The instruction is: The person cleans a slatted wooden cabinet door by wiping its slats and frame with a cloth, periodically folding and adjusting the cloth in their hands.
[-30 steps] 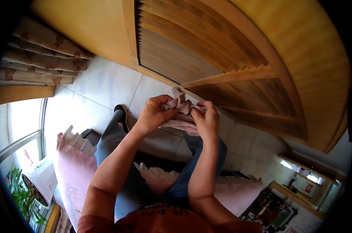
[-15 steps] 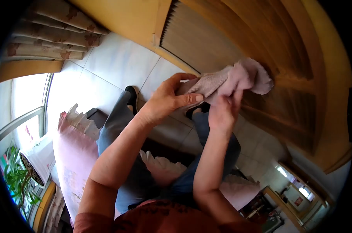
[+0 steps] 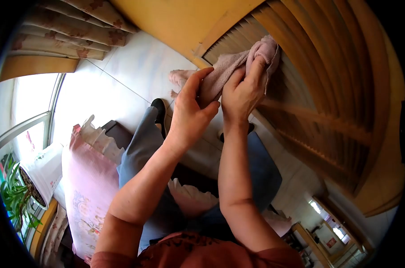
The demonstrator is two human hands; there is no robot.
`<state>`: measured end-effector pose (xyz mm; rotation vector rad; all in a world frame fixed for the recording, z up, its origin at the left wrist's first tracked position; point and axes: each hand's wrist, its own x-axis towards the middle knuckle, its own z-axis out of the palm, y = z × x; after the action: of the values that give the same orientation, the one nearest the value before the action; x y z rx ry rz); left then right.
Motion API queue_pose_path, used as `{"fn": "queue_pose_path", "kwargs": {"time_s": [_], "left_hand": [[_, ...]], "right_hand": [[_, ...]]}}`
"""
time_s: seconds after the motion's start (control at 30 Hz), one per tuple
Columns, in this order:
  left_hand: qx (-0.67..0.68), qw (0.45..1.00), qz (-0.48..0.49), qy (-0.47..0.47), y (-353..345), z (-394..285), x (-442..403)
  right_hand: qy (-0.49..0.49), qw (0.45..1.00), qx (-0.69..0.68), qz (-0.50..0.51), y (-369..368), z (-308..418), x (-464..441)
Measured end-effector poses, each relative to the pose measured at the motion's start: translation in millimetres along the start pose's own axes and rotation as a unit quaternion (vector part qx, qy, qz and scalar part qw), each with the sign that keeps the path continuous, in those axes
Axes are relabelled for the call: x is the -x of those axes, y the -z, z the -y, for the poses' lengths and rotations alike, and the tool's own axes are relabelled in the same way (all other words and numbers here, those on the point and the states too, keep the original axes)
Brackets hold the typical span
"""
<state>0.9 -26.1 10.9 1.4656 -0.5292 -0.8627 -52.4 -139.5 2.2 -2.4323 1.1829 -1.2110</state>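
A pale pink towel-like cloth (image 3: 227, 73) stretches between my two hands, twisted along its length. My left hand (image 3: 189, 111) holds the near part, thumb on one side and fingers on the other. A loose frayed end of the cloth hangs out past my left fingers. Bunched cloth sits in my right hand (image 3: 245, 91), its fingers pressed into the folded top. That bunched end is in front of the slatted wooden door (image 3: 300, 58); whether it touches the slats I cannot tell.
A potted plant (image 3: 14, 190) in a white pot (image 3: 46, 172) stands by the window at left. Pink frilled bedding (image 3: 88, 178) lies beside my legs. Patterned curtains (image 3: 73, 27) hang above the white tiled floor (image 3: 126, 67). A framed mirror (image 3: 336, 223) is at lower right.
Both hands have shifted, the right one up and to the left with the bunched end of the cloth. A loose end now shows left of my left hand. The view has turned slightly.
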Motion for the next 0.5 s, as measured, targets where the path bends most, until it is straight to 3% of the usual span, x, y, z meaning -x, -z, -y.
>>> {"fn": "queue_pose_path", "kwargs": {"time_s": [0.07,0.1,0.17,0.23,0.3,0.33,0.43,0.5], "left_hand": [[0.002,1.0,-0.018,-0.02,2.7,5.2,-1.8],[0.002,0.999,-0.035,-0.037,3.8,4.8,-1.7],[0.024,0.998,-0.05,-0.037,7.3,1.1,-2.7],[0.047,0.996,-0.065,-0.037,10.5,-0.7,-4.4],[0.083,0.995,-0.047,0.007,13.0,-0.3,-4.0],[0.045,0.997,-0.038,0.043,15.9,-2.4,-3.2],[-0.004,1.0,-0.019,0.02,9.4,-7.4,1.8],[0.018,1.0,0.009,0.004,0.3,-2.5,3.2]], "right_hand": [[-0.022,1.0,-0.004,0.008,-7.0,10.6,-4.5],[0.014,0.999,0.007,0.034,-11.0,11.8,-10.9],[-0.031,0.996,-0.064,0.061,-21.2,21.6,-21.0],[-0.016,0.998,-0.008,0.058,-22.3,24.8,-22.1],[-0.028,0.995,0.034,0.091,-18.1,22.7,-21.4],[-0.015,0.998,0.033,0.056,-15.5,21.7,-21.6],[-0.082,0.987,0.092,0.1,11.6,20.1,-17.6],[-0.081,0.985,0.134,0.074,21.2,3.4,-5.2]]}}
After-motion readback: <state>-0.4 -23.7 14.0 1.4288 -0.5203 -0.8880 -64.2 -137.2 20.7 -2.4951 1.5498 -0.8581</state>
